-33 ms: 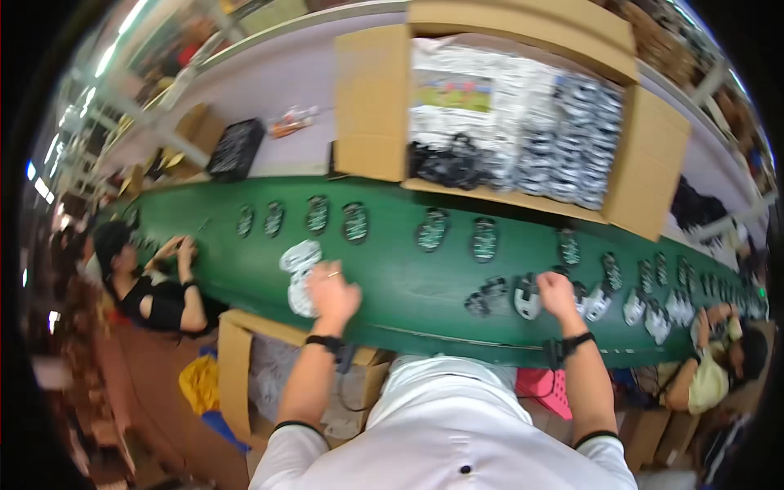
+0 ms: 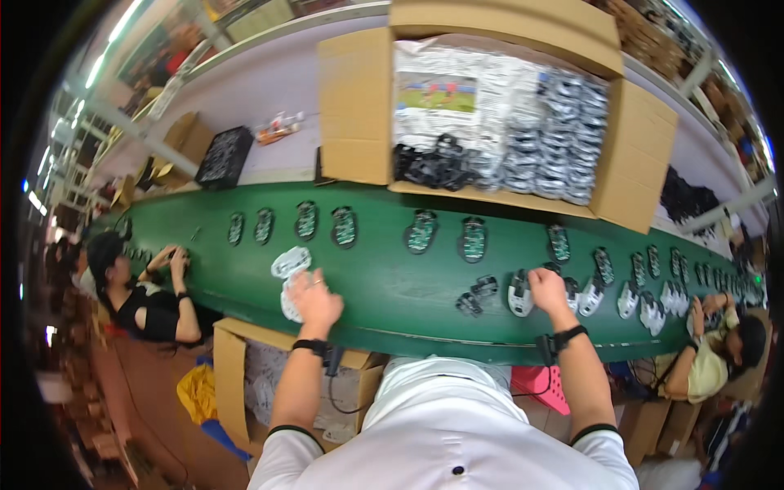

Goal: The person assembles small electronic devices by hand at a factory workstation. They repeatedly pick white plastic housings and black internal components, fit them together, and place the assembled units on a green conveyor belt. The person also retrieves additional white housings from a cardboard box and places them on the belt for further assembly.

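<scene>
My left hand (image 2: pixel 316 300) reaches over two white plastic mouse shells (image 2: pixel 291 263) on a green conveyor belt (image 2: pixel 392 286). Its fingers are apart and touch the nearer shell, partly hiding it. My right hand (image 2: pixel 547 290) is closed just beside a white-and-black mouse part (image 2: pixel 520 294); whatever lies in its fingers is hidden. Left of that part sit small black plastic pieces (image 2: pixel 478 296). Along the far side of the belt stand several dark mouse bases with green circuit boards, one a mouse base (image 2: pixel 473 239) and another a mouse base (image 2: pixel 344 226).
An open carton (image 2: pixel 355 114) with packed grey shells and black parts stands beyond the belt. More white mouse shells (image 2: pixel 628 300) lie to the right. Co-workers sit at the left (image 2: pixel 139 294) and right (image 2: pixel 719 351). A carton (image 2: pixel 231 376) stands below the near belt edge.
My left hand has shifted slightly left over the white shells, and its fingers are more stretched out. The right hand stays closed beside the mouse part. The whole view has shifted a little.
</scene>
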`<state>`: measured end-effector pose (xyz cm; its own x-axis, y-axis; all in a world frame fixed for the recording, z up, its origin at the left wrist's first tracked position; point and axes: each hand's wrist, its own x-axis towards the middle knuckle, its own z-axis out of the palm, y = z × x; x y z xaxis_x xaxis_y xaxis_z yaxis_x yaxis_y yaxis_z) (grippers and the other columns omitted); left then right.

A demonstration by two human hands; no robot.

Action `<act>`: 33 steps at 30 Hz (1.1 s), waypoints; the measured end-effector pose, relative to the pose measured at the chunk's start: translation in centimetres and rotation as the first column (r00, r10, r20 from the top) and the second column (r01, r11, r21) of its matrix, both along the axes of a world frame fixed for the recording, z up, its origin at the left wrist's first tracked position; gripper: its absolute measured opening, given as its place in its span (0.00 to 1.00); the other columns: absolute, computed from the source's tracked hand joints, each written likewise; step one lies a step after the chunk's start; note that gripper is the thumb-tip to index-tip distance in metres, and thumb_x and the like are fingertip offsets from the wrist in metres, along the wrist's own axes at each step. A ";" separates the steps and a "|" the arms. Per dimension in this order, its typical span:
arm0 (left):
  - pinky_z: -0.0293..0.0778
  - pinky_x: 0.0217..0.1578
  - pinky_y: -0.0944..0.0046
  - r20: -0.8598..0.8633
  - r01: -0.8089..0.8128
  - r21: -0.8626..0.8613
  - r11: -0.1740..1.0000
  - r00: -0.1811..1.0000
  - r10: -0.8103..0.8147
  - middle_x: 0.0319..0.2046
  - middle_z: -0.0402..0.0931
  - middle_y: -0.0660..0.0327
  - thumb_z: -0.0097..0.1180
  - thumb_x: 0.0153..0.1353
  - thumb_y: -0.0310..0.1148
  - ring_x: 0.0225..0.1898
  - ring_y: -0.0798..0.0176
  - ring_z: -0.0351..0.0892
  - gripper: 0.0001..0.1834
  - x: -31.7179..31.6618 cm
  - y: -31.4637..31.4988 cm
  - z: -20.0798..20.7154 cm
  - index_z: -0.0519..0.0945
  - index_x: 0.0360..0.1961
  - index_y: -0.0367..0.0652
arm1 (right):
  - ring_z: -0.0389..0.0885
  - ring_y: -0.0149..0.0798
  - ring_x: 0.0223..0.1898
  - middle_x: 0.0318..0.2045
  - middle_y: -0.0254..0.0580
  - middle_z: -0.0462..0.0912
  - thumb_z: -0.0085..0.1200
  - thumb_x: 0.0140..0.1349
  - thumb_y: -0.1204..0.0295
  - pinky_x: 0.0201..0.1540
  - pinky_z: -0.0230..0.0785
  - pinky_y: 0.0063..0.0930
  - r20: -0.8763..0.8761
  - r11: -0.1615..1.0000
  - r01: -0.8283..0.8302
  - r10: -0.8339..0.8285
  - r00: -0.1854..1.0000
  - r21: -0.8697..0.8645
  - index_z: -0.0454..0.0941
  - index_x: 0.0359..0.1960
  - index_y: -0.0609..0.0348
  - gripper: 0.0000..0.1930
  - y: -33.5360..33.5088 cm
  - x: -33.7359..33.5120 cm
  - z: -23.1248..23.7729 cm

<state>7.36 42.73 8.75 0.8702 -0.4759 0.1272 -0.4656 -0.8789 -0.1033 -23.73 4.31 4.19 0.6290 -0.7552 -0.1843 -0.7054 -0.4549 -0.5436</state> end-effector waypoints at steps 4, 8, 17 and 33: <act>0.43 0.71 0.38 -0.053 0.003 0.159 0.987 0.999 0.006 0.61 0.72 0.45 0.59 0.53 0.34 0.66 0.45 0.67 0.35 3.7 4.4 -3.4 0.71 0.65 0.39 | 0.76 0.56 0.55 0.54 0.52 0.79 0.57 0.53 0.76 0.59 0.69 0.45 0.252 0.909 -0.182 0.288 0.924 -0.374 0.78 0.52 0.59 0.21 3.0 2.0 0.1; 0.51 0.68 0.35 -0.125 0.185 0.061 0.981 0.976 -0.176 0.46 0.82 0.48 0.58 0.56 0.32 0.52 0.49 0.80 0.27 3.2 2.2 -2.6 0.76 0.59 0.39 | 0.72 0.51 0.60 0.56 0.47 0.78 0.58 0.52 0.76 0.62 0.66 0.43 0.021 0.810 -0.468 0.507 0.862 -0.352 0.79 0.51 0.56 0.21 8.0 2.9 -1.2; 0.76 0.47 0.50 -0.132 0.390 -0.435 0.812 0.864 -0.485 0.36 0.83 0.49 0.68 0.54 0.48 0.41 0.44 0.82 0.25 -3.0 -4.8 -3.6 0.82 0.46 0.40 | 0.81 0.56 0.46 0.47 0.54 0.80 0.53 0.59 0.68 0.48 0.76 0.46 0.056 0.960 -0.278 0.276 0.959 0.030 0.82 0.44 0.56 0.13 7.3 5.4 -1.2; 0.77 0.46 0.66 -0.718 -0.165 -0.651 0.741 0.451 -0.530 0.45 0.84 0.54 0.63 0.63 0.32 0.43 0.67 0.82 0.33 -7.3 -8.7 1.3 0.66 0.66 0.30 | 0.74 0.55 0.60 0.62 0.54 0.72 0.68 0.55 0.64 0.61 0.70 0.45 0.284 0.995 -0.061 0.081 0.955 -0.080 0.75 0.58 0.62 0.30 10.2 3.9 -2.2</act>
<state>0.08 34.05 10.09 0.5825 -0.7618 -0.2836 -0.1560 -0.4472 0.8807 -19.79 14.49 2.02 0.7000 -0.7113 0.0631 -0.4889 -0.5418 -0.6836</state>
